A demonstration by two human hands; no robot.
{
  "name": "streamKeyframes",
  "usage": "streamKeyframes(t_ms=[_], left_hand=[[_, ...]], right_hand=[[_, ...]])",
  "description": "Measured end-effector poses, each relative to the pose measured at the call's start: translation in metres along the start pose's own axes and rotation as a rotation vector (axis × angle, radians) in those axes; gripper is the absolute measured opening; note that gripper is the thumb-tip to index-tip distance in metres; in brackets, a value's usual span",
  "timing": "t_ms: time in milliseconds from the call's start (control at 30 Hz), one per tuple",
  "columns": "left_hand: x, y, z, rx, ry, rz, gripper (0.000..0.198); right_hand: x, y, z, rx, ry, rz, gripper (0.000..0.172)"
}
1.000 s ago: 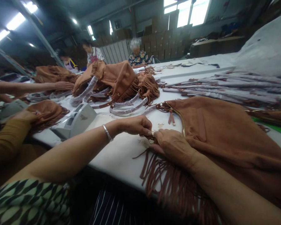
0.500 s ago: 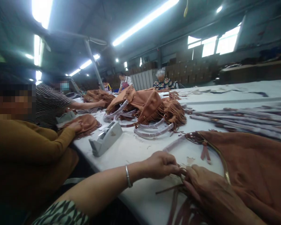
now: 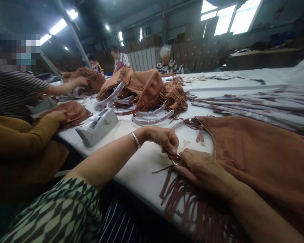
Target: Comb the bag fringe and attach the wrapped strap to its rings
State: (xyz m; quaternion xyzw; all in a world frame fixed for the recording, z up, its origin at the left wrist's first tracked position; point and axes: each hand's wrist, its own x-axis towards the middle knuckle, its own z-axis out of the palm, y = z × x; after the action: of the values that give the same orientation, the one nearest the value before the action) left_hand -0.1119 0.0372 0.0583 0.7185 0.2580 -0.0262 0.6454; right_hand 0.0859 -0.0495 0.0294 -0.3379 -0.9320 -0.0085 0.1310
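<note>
A brown fringed handbag (image 3: 258, 145) lies on the white table at the right, with a gold zipper (image 3: 213, 141) curving along its edge. My right hand (image 3: 200, 165) is closed on the near corner of this handbag, above its hanging fringe (image 3: 177, 199). My left hand (image 3: 163, 139) meets it there in a pinch, beside a gold ring (image 3: 176, 161). The small brown piece between my left fingers is mostly covered, so its kind is unclear. A plastic-wrapped handle runs behind my hands to the far corner, where a zipper-pull tassel (image 3: 200, 135) lies.
A grey tape dispenser (image 3: 98, 126) stands left of my left forearm. Behind it are piled fringed handbags (image 3: 142, 87) with wrapped handles. Wrapped straps (image 3: 255, 109) lie at the right back. Co-workers sit at the left; one sleeved arm (image 3: 27, 145) reaches toward a smaller brown bag (image 3: 71, 113).
My view has tilted down and shifted right. My left hand has turned more downward at the handbag's corner, and the gold ring now shows. My right hand keeps its hold.
</note>
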Motion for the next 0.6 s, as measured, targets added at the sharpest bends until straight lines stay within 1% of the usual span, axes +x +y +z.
streamKeyframes(t_ms=[33,100,200,233,267,300,367,400,433,467,500,533,600], left_hand=[[0.000,-0.002,0.000,-0.034,-0.006,0.000,0.025],[-0.002,-0.008,0.002,-0.083,0.027,0.030,0.027],[-0.007,-0.014,0.011,-0.069,0.132,0.116,0.026],[-0.010,-0.014,0.015,-0.029,0.202,0.149,0.025],[-0.012,-0.014,0.021,0.039,0.320,0.191,0.025],[-0.016,-0.014,0.026,0.133,0.490,0.241,0.024],[-0.022,-0.015,0.038,0.335,0.936,0.344,0.023],[-0.025,-0.017,0.043,0.404,1.138,0.378,0.022],[-0.028,-0.020,0.048,0.426,1.281,0.393,0.020],[-0.031,-0.025,0.053,0.403,1.357,0.382,0.019],[-0.033,-0.029,0.057,0.348,1.378,0.355,0.022],[-0.034,-0.034,0.060,0.275,1.355,0.313,0.028],[-0.033,-0.043,0.067,0.067,1.242,0.191,0.040]], right_hand=[[-0.001,0.000,-0.001,0.022,-0.010,0.004,0.015],[-0.001,0.000,-0.001,0.065,-0.035,0.025,0.016],[-0.001,0.001,-0.001,0.113,-0.059,0.064,0.019],[0.000,0.001,-0.002,0.119,-0.058,0.077,0.019],[0.000,0.001,-0.002,0.122,-0.057,0.089,0.020],[0.001,0.002,-0.002,0.124,-0.052,0.105,0.021],[0.001,0.002,-0.003,0.127,-0.048,0.139,0.022],[0.001,0.002,-0.003,0.130,-0.049,0.150,0.022],[0.001,0.002,-0.003,0.134,-0.053,0.156,0.023],[0.001,0.002,-0.003,0.135,-0.054,0.158,0.023],[0.001,0.002,-0.003,0.132,-0.050,0.155,0.023],[0.001,0.002,-0.003,0.126,-0.043,0.152,0.023],[0.001,0.001,-0.002,0.111,-0.026,0.140,0.022]])
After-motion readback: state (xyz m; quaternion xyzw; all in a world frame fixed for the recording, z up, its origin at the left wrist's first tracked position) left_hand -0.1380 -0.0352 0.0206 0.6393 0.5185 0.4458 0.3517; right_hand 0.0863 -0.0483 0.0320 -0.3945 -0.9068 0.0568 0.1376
